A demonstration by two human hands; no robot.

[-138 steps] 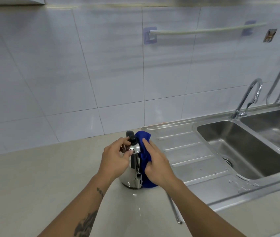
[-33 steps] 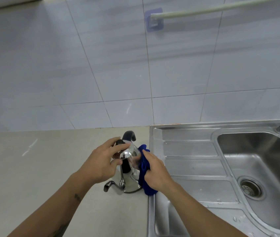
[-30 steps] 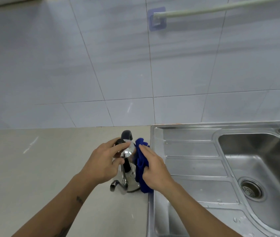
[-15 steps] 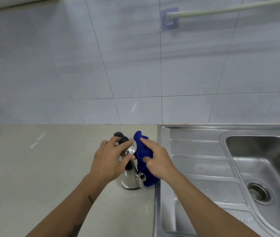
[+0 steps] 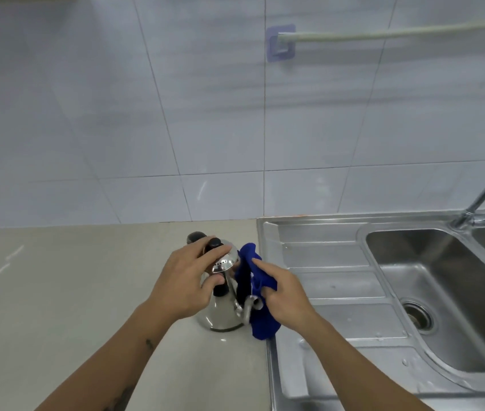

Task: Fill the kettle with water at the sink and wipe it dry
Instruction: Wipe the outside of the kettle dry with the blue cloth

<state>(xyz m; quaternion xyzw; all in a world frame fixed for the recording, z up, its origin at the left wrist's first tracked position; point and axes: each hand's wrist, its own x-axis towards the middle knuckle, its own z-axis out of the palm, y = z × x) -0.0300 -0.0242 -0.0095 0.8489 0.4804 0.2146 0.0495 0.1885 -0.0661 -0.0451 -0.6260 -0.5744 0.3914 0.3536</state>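
Up close, no brand, label or writing is readable on anything in the head view. Kettle (image 5: 222, 314) is polished steel w/ a domed lid, black knob, black handle and a thin curved spout pointing toward the camera; it stands upright on the beige worktop (image 5: 57, 307), right at the worktop's right edge where the steel sink unit (image 5: 339, 292) begins. Left hand (image 5: 189, 281) grips the kettle's top, fingers over the lid and knob, thumb on the handle. Right hand (image 5: 282, 295) clutches a blue cloth (image 5: 260, 321) pressed to the kettle's right side, approx. over the drainboard edge. Sink has 2 basins; the near 1 shows a drain (image 5: 416, 315), w/ the tap (image 5: 484, 194) at the back rim. A rail (image 5: 383, 34) is mounted on the white tiled wall.
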